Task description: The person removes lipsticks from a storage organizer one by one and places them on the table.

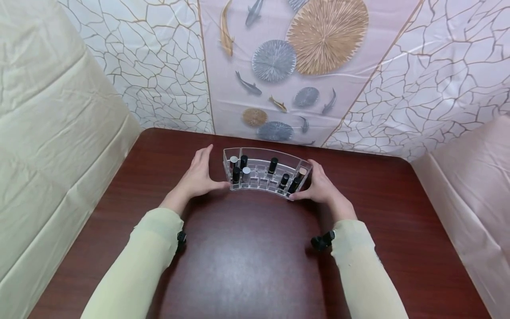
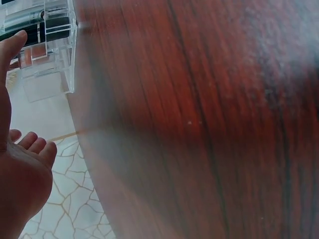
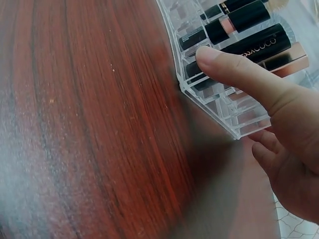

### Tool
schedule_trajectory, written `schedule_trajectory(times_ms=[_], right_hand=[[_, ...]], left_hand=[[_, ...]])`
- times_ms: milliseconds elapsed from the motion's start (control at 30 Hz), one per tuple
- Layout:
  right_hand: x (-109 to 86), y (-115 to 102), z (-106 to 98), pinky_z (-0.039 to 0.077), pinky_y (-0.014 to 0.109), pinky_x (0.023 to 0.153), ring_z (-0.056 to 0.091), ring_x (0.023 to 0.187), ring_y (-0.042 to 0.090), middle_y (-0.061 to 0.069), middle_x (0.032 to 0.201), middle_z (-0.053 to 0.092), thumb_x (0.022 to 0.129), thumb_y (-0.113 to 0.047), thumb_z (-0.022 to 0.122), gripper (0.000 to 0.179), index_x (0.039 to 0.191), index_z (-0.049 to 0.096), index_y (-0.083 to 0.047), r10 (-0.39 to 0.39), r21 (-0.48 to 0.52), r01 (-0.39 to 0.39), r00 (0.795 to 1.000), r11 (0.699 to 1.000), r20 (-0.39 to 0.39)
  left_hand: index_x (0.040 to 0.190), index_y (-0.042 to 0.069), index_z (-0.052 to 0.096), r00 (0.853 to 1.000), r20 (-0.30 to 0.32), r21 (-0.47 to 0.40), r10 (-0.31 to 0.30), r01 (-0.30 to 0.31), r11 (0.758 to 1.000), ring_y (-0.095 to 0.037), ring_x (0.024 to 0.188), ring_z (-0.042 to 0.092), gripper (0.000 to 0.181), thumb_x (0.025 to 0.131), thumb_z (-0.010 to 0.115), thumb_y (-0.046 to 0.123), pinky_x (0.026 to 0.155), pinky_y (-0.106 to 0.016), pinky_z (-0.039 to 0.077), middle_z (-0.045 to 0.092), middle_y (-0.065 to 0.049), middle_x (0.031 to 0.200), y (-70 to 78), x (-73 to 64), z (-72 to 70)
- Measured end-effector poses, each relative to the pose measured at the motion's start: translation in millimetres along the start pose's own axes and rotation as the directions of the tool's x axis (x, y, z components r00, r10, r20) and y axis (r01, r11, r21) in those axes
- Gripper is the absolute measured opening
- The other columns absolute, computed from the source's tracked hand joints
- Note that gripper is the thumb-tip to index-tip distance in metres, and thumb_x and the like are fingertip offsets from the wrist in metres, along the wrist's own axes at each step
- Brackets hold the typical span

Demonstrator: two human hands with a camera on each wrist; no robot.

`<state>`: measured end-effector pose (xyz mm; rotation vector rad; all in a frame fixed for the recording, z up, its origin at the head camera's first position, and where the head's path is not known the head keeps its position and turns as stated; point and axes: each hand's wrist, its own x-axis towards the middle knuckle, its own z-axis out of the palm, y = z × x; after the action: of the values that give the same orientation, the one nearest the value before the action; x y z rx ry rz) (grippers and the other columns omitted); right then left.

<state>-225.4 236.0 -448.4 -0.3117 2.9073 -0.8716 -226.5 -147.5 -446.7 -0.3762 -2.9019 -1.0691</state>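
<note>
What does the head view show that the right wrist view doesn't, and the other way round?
Only the head view shows the left hand, the pale sleeves, the silvery-capped tubes and the full curve of the clear holder.

Only the right wrist view makes out the lettering on a black tube and the pinkish band round another.

Both show the right hand at one end of the holder, its thumb at the front edge, and the dark red-brown tabletop.

The left arm (image 1: 133,261) reaches in from 7 o'clock, the right arm (image 1: 364,270) from 5. The left hand (image 1: 197,177) spreads wide, fingers toward 1, thumb toward 3. The right hand (image 1: 322,187) curves, fingers toward 11, thumb toward 9.
</note>
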Motion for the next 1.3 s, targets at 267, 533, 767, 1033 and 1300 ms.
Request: schedule_trajectory(times_ms=[267,533,767,1033,1300], right_hand=[[-2.5,3.4,3.4,0.029,0.049,0.110,0.031,0.135,0.033,0.024,0.148,0.023,0.054,-0.047,0.092,0.135,0.152,0.007,-0.006,0.003,0.038,-0.002,1.000,0.999,-0.022],[-3.8,7.3,5.6,0.025,0.050,0.112,0.023,0.140,0.034,0.024,0.154,0.015,0.056,-0.043,0.092,0.138,0.153,0.000,-0.008,0.012,0.058,-0.011,1.000,0.998,-0.018],[-2.3,7.2,4.8,0.025,0.049,0.112,0.026,0.140,0.032,0.023,0.151,0.020,0.057,-0.040,0.093,0.135,0.151,0.003,-0.005,-0.008,0.114,0.010,1.000,0.993,-0.019],[-0.2,7.4,3.7,0.026,0.048,0.111,0.029,0.139,0.031,0.022,0.148,0.024,0.056,-0.041,0.093,0.132,0.150,0.006,-0.006,-0.008,0.106,0.008,1.000,0.994,-0.006],[1.4,7.9,2.9,0.028,0.049,0.110,0.032,0.134,0.033,0.023,0.144,0.029,0.055,-0.042,0.093,0.132,0.149,0.009,-0.004,-0.020,0.085,0.020,1.000,0.996,-0.007]], left_hand=[[0.155,0.019,0.008,1.000,0.008,0.012,-0.001,0.001,1.000,-0.029,0.140,0.023,0.124,0.063,0.085,0.052,0.105,-0.052,0.037,0.017,-0.012,0.154,-0.1,-1.5,-1.3],[0.155,0.018,0.009,1.000,0.019,0.012,0.010,-0.010,1.000,-0.030,0.141,0.022,0.123,0.064,0.085,0.051,0.106,-0.052,0.035,0.016,-0.013,0.155,0.7,-0.5,0.9],[0.155,0.017,0.010,1.000,0.022,0.013,0.000,0.000,1.000,-0.029,0.141,0.023,0.122,0.064,0.084,0.051,0.107,-0.051,0.034,0.017,-0.012,0.154,-0.4,-1.3,0.7],[0.155,0.016,0.010,0.999,0.006,0.016,0.032,-0.032,0.999,-0.029,0.140,0.024,0.123,0.064,0.085,0.050,0.107,-0.050,0.034,0.018,-0.013,0.154,-0.3,0.9,-0.4],[0.154,0.015,0.012,0.998,-0.005,0.021,0.057,-0.057,0.998,-0.028,0.141,0.024,0.121,0.064,0.085,0.050,0.109,-0.048,0.032,0.021,-0.013,0.153,5.3,1.7,-3.3]])
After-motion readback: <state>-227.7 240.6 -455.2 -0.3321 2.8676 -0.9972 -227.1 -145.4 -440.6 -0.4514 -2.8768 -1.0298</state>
